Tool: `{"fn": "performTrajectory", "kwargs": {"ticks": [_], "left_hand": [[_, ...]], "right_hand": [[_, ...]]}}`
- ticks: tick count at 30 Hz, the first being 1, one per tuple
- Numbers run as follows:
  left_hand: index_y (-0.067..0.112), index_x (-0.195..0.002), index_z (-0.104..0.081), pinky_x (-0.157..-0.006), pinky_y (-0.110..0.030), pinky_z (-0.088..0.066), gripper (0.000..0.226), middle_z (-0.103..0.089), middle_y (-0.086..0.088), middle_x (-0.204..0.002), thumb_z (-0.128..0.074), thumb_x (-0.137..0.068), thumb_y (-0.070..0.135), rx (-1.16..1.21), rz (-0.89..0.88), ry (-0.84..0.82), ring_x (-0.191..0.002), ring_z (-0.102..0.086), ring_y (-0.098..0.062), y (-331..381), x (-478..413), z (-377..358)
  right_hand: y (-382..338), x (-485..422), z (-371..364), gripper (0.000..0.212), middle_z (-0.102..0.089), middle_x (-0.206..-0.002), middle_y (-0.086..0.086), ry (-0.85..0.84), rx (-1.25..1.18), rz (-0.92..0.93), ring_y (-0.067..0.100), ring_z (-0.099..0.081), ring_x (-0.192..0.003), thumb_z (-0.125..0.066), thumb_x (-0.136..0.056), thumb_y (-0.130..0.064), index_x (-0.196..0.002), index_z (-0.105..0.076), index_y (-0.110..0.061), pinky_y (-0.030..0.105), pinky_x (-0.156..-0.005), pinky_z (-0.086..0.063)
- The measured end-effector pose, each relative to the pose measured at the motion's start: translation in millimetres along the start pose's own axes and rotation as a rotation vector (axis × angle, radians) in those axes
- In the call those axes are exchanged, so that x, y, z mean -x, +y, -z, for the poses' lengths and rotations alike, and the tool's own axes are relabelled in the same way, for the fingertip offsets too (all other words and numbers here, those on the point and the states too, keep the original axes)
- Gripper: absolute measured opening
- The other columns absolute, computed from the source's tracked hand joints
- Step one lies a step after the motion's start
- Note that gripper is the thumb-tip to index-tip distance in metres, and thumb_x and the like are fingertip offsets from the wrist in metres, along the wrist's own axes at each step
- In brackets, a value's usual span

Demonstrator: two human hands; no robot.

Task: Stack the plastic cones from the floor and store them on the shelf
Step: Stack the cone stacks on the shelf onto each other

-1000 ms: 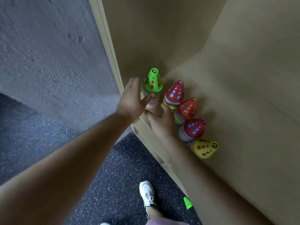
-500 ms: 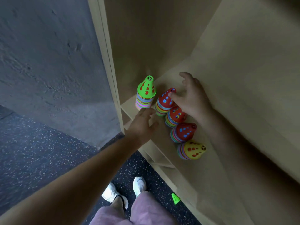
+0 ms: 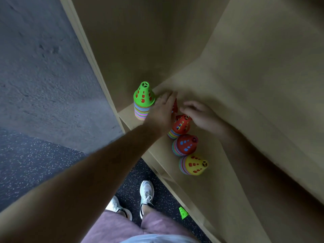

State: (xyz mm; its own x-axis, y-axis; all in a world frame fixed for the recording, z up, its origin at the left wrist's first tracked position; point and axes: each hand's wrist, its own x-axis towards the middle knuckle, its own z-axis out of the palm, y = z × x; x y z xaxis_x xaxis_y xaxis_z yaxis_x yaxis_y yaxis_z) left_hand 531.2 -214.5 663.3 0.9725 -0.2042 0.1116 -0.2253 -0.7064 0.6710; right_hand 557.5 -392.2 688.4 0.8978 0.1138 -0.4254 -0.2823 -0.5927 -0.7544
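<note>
Flanking a shelved red stack [image 3: 174,107] are left hand [image 3: 162,112] and right hand [image 3: 201,117].

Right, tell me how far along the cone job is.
Done: the green-topped stack, middle red-topped stack, lower red-topped stack and yellow-topped stack sit on the shelf. In hand: the left hand and right hand flank a mostly hidden red-topped stack; grip unclear. Left: one green cone on the floor.
</note>
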Motion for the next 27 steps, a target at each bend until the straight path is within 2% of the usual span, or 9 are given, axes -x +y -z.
{"fn": "performTrajectory", "kwargs": {"ticks": [6, 9, 12, 13, 15, 18, 23, 25, 27], "left_hand": [[0.006, -0.13, -0.063, -0.092, -0.049, -0.048, 0.042, -0.057, -0.016, -0.14, -0.056, -0.092, 0.024, -0.107, -0.247, 0.085, -0.114, -0.057, -0.039, 21, 62, -10], [0.005, -0.128, -0.066, -0.1, -0.043, -0.046, 0.041, -0.062, -0.015, -0.135, -0.055, -0.095, 0.026, -0.013, -0.396, -0.035, -0.119, -0.06, -0.037, 37, 101, -38], [0.004, -0.134, -0.063, -0.109, -0.038, -0.039, 0.049, -0.061, -0.016, -0.137, -0.067, -0.092, 0.028, 0.014, -0.439, -0.107, -0.126, -0.057, -0.035, 53, 117, -62], [0.003, -0.135, -0.063, -0.109, -0.038, -0.04, 0.052, -0.062, -0.017, -0.136, -0.071, -0.09, 0.028, 0.024, -0.442, -0.121, -0.124, -0.057, -0.035, 57, 119, -68], [0.003, -0.133, -0.064, -0.106, -0.042, -0.046, 0.052, -0.065, -0.017, -0.13, -0.069, -0.089, 0.031, 0.017, -0.444, -0.171, -0.119, -0.06, -0.037, 61, 120, -76], [0.0, -0.119, -0.069, -0.094, -0.047, -0.055, 0.043, -0.068, -0.018, -0.118, -0.057, -0.091, 0.03, 0.003, -0.445, -0.216, -0.109, -0.064, -0.04, 62, 119, -81], [0.003, -0.115, -0.069, -0.088, -0.048, -0.054, 0.035, -0.067, -0.015, -0.116, -0.054, -0.093, 0.026, 0.05, -0.403, -0.219, -0.108, -0.062, -0.038, 51, 127, -79], [0.005, -0.116, -0.068, -0.09, -0.046, -0.055, 0.028, -0.067, -0.015, -0.12, -0.061, -0.093, 0.02, 0.107, -0.389, -0.175, -0.108, -0.063, -0.037, 42, 135, -77], [0.004, -0.115, -0.067, -0.092, -0.041, -0.052, 0.028, -0.068, -0.017, -0.12, -0.064, -0.09, 0.016, 0.156, -0.368, -0.127, -0.108, -0.062, -0.035, 36, 142, -72]], "right_hand": [[53, 45, 10, 0.014, -0.073, -0.106, 0.007, 0.228, -0.173, -0.066, 0.02, -0.067, -0.093, -0.053, -0.097, -0.034, -0.092, -0.065, -0.033, 0.03, -0.076, -0.048], [95, 77, 2, 0.022, -0.073, -0.094, 0.0, 0.206, -0.175, -0.171, 0.015, -0.067, -0.083, -0.053, -0.084, -0.038, -0.099, -0.069, -0.035, 0.031, -0.073, -0.048], [123, 109, -7, 0.033, -0.067, -0.099, 0.008, 0.171, -0.106, -0.202, -0.003, -0.061, -0.07, -0.051, -0.093, -0.007, -0.124, -0.063, -0.003, 0.013, -0.067, -0.045], [128, 118, -11, 0.037, -0.066, -0.103, 0.011, 0.149, -0.065, -0.192, -0.006, -0.06, -0.073, -0.052, -0.091, -0.009, -0.125, -0.061, 0.002, 0.009, -0.069, -0.042], [136, 134, -23, 0.053, -0.067, -0.113, 0.019, 0.093, 0.082, -0.136, 0.008, -0.06, -0.096, -0.05, -0.084, -0.028, -0.123, -0.062, 0.005, 0.011, -0.076, -0.036], [146, 143, -40, 0.036, -0.067, -0.115, 0.025, 0.036, 0.192, -0.147, 0.03, -0.063, -0.104, -0.054, -0.09, -0.015, -0.118, -0.064, 0.006, 0.018, -0.071, -0.033], [142, 145, -63, 0.01, -0.065, -0.072, 0.009, 0.101, 0.055, -0.11, 0.011, -0.056, -0.071, -0.054, -0.069, -0.018, -0.071, -0.063, -0.013, 0.01, -0.05, -0.032], [135, 146, -69, 0.01, -0.063, -0.067, 0.004, 0.117, -0.04, -0.135, -0.003, -0.052, -0.059, -0.054, -0.063, -0.014, -0.069, -0.06, -0.02, 0.008, -0.049, -0.034], [129, 148, -74, 0.027, -0.066, -0.067, -0.004, 0.132, -0.15, -0.144, -0.013, -0.054, -0.056, -0.055, -0.059, -0.009, -0.083, -0.066, -0.004, 0.008, -0.054, -0.038]]}}
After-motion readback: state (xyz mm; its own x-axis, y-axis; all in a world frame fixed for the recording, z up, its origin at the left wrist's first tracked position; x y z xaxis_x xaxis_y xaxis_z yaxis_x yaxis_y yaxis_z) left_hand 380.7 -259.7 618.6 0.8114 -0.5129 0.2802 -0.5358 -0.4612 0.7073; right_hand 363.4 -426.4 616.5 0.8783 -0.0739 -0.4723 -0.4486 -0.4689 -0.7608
